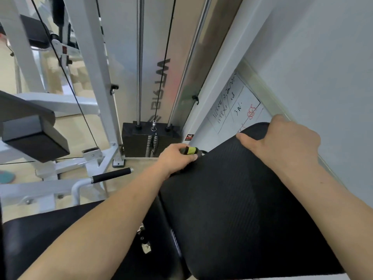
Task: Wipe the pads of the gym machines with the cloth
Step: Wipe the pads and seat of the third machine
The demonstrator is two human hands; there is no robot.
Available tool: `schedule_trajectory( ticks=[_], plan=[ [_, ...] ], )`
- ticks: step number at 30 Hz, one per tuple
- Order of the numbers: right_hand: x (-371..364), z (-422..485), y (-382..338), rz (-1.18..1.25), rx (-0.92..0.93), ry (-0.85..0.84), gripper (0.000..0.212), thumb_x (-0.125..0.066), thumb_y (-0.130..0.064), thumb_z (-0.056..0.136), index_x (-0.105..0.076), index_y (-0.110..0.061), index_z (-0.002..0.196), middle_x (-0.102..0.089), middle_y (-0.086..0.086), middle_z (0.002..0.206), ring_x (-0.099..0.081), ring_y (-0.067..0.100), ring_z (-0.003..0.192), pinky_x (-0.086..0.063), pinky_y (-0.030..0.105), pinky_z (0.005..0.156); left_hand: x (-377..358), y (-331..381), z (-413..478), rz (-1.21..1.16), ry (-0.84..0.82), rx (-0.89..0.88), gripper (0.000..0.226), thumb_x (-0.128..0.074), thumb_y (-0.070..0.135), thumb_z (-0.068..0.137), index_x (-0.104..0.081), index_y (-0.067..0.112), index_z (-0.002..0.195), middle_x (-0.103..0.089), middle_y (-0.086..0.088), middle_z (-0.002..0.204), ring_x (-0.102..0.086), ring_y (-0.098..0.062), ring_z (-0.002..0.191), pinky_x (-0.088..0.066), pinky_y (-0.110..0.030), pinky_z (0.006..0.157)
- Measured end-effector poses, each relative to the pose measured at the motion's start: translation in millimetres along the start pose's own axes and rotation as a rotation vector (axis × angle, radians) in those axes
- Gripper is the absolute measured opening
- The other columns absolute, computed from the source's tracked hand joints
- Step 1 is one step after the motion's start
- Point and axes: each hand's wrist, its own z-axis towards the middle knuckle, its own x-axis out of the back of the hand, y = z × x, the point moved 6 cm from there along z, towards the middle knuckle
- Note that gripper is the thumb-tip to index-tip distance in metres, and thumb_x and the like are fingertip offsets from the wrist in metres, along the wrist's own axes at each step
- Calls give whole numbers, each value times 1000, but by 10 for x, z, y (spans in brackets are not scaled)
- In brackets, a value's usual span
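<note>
A large black textured back pad point(232, 199) fills the lower right, tilted up toward the wall. My left hand point(173, 159) is at the pad's upper left edge, closed around a small dark and yellow-green item point(190, 150); I cannot tell whether it is the cloth. My right hand point(282, 142) lies on the pad's top end, thumb spread on the surface and fingers curled over the far edge. A black seat pad point(40, 237) lies at the lower left, partly under my left forearm.
A black weight stack point(139, 142) with chrome guide rods and a cable stands just beyond the pad. A white frame with a black-gripped handle point(111, 175) is to the left. A whiteboard point(232, 110) with writing leans on the wall point(323, 57) at right.
</note>
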Motion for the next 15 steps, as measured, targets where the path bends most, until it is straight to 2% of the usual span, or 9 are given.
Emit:
schedule_trajectory(
  ticks=[2, 5, 7, 9, 11, 12, 15],
  plan=[
    [-5, 1, -2, 6, 4, 12, 80, -49, -88, 80, -46, -9, 89, -45, 3, 64, -46, 25, 61, -26, 28, 52, -5, -95, -9, -37, 3, 2, 21, -78, 48, 82, -75, 34, 98, -76, 4, 94, -72, -17, 87, -61, -37, 81],
    [-10, -1, 10, 28, 11, 43, 81, -50, -90, 78, -50, -9, 86, -52, 3, 66, -49, 26, 60, -30, 28, 53, 78, -527, -89, -44, 70, 166, 13, -68, 35, 95, -69, 23, 95, -76, -5, 90, -72, -22, 79, -62, -44, 85],
    [-3, -19, 78, 72, 0, 39, 79, -49, -89, 79, -56, -11, 91, -59, 3, 72, -54, 28, 65, -33, 28, 55, 161, -587, -196, 93, 138, 204, 17, -61, 38, 99, -65, 21, 102, -74, -5, 97, -69, -25, 90, -56, -38, 90],
    [-20, -63, 220, 264, -9, -46, 68, -52, -82, 84, -67, -19, 106, -67, -4, 87, -63, 29, 84, -40, 31, 65, 210, -431, -333, 134, 238, 174, 21, -60, 40, 99, -65, 21, 108, -71, -3, 102, -65, -26, 97, -52, -35, 91],
    [-37, -173, 444, 657, -19, -180, 44, -58, -65, 94, -73, -28, 113, -69, -14, 97, -65, 22, 100, -42, 32, 77, 143, -48, -485, 66, 318, 62, 22, -64, 40, 96, -68, 26, 111, -72, 0, 103, -66, -26, 101, -55, -39, 94],
    [-50, -225, 517, 815, 10, -213, 35, -58, -55, 97, -76, -26, 106, -71, -15, 93, -66, 18, 99, -43, 31, 78, 108, 189, -571, 18, 355, -16, 23, -65, 40, 95, -69, 28, 114, -72, 2, 104, -67, -24, 102, -55, -41, 94],
    [-98, -429, 904, 891, -7, -171, 30, -56, -38, 99, -77, -23, 83, -72, -22, 75, -67, 0, 82, -44, 25, 70, -193, 1076, -900, -62, 440, -338, 28, -67, 38, 96, -67, 30, 123, -67, 2, 106, -63, -18, 99, -51, -35, 94]
  ],
)
